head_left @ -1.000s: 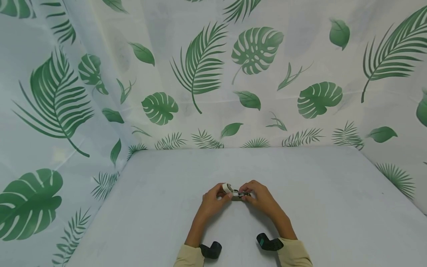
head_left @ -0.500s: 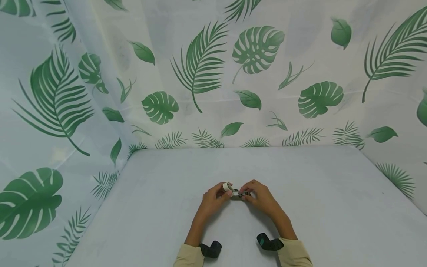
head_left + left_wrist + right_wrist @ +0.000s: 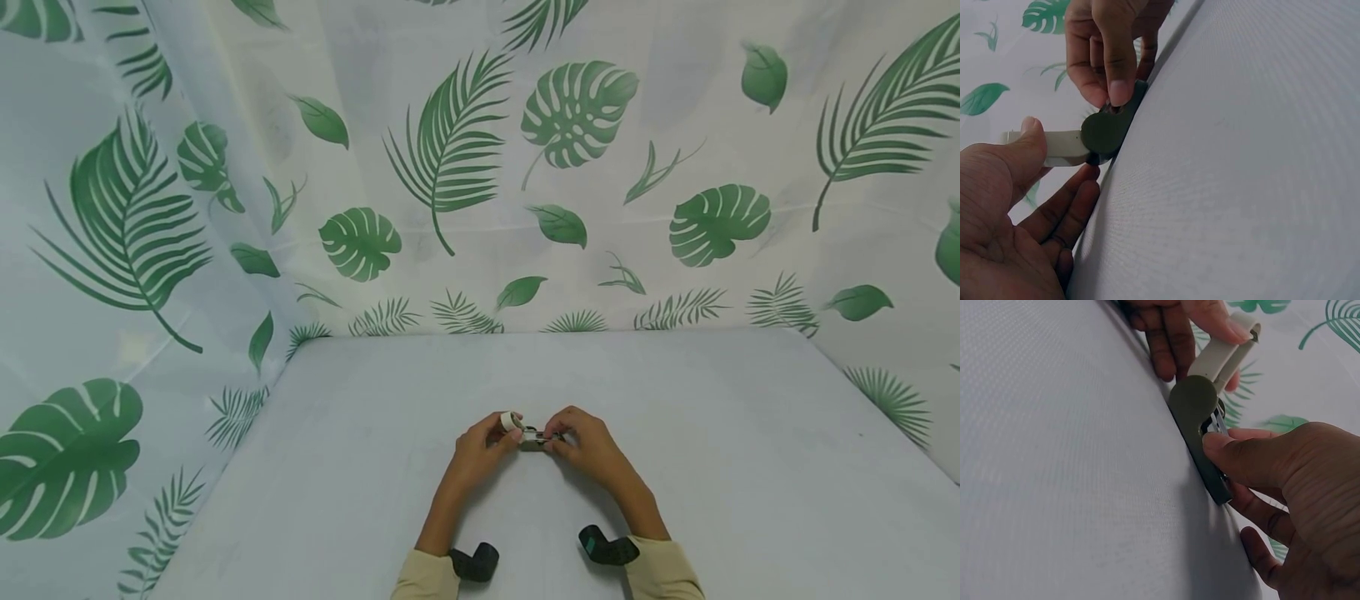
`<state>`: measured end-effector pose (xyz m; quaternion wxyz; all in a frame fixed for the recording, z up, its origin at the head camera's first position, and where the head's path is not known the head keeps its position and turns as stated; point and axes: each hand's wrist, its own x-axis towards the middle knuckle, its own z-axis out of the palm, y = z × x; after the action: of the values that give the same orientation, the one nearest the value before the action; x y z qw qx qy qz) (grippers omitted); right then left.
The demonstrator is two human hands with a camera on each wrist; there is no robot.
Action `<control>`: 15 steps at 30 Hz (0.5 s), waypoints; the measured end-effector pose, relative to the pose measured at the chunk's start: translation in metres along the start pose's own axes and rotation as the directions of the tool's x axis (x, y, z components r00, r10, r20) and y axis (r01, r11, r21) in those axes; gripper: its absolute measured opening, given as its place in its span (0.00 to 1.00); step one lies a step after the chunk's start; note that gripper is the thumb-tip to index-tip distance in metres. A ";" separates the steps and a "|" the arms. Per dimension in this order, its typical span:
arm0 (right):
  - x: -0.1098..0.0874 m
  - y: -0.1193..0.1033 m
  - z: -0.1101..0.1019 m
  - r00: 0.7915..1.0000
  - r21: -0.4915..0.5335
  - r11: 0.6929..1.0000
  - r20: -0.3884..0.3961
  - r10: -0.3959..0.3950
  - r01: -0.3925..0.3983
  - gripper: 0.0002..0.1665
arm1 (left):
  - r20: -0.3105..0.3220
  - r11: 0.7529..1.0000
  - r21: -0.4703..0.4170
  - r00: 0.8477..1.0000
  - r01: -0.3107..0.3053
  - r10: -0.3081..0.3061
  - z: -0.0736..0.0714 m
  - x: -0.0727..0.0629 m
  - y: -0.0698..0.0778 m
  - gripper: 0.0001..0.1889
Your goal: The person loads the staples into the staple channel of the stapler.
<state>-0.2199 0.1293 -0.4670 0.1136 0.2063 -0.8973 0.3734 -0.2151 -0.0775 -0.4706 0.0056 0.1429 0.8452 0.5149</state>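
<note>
A small stapler [image 3: 533, 446] with its top swung up is between both hands, its dark green base [image 3: 1194, 400] on the table. My left hand [image 3: 480, 450] pinches the cream upper arm [image 3: 1066, 149] between thumb and fingers, and the other fingers curl below it near the hinge. With thumb and fingertips my right hand [image 3: 591, 443] pinches at the metal rail [image 3: 1219, 419] inside the base, while its other fingers lie along the base's far end. The fingertips partly hide the rail, so whether staples are in it cannot be seen.
The table [image 3: 360, 467] is covered in white cloth. A white curtain with green leaf prints [image 3: 465, 150] stands behind it and along both sides. Black wrist cameras [image 3: 476, 562] sit on both forearms, close above the cloth.
My right hand's fingertips have shifted slightly to the right along the stapler, baring more of the metal rail. The left hand and the stapler have hardly moved.
</note>
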 end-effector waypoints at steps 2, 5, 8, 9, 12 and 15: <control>0.000 0.000 0.000 1.000 -0.002 1.000 -0.006 -0.004 0.004 0.11 | 0.000 1.000 0.000 1.000 0.000 0.000 0.000 0.000 0.000 0.18; -0.001 0.001 -0.001 1.000 -0.011 1.000 -0.010 -0.007 0.007 0.11 | 0.004 1.000 -0.006 1.000 -0.004 0.004 -0.001 0.001 0.000 0.19; -0.003 0.003 -0.003 1.000 0.005 1.000 -0.017 -0.002 0.002 0.13 | 0.014 1.000 -0.019 1.000 -0.010 0.011 -0.002 0.001 -0.001 0.19; -0.004 0.004 -0.003 1.000 0.014 1.000 -0.019 0.002 -0.002 0.14 | 0.016 1.000 -0.026 1.000 -0.012 0.012 -0.002 0.000 -0.001 0.19; -0.006 0.007 -0.004 0.999 0.028 0.999 -0.017 0.029 -0.028 0.16 | 0.025 0.999 -0.052 1.000 -0.017 0.018 -0.003 0.000 -0.003 0.19; -0.008 0.009 -0.004 0.996 0.040 0.995 -0.007 0.087 -0.087 0.16 | 0.033 0.997 -0.072 0.999 -0.006 0.009 -0.002 0.000 -0.005 0.20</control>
<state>-0.2164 0.1398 -0.4729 0.0970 0.1675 -0.8973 0.3966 -0.2165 -0.0817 -0.4742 0.0228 0.1542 0.8254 0.5427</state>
